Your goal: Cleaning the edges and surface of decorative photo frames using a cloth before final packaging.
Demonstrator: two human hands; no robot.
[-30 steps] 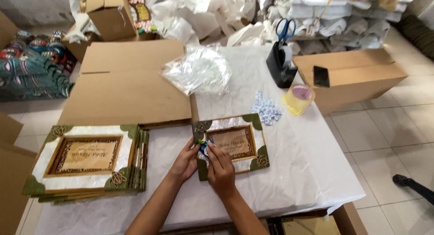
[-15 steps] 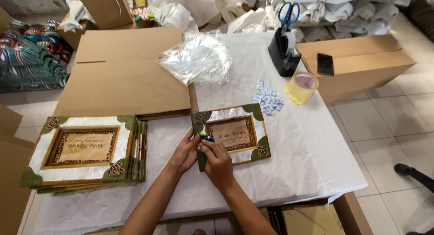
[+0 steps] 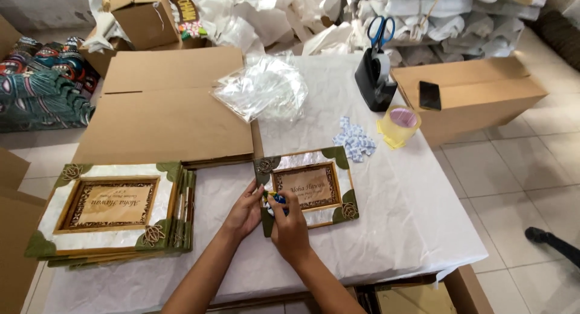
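White table [image 3: 411, 229]: my right hand [image 3: 290, 226] pinches a small blue thing [image 3: 278, 199], half hidden; left hand [image 3: 244, 211] presses the frame [image 3: 308, 184].

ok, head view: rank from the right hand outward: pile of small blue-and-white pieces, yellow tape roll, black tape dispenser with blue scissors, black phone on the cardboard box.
From the right hand:
1. Pile of small blue-and-white pieces, up and right on the white cloth.
2. Yellow tape roll, further right, near the table edge.
3. Black tape dispenser with blue scissors, behind the roll.
4. Black phone, on the cardboard box.
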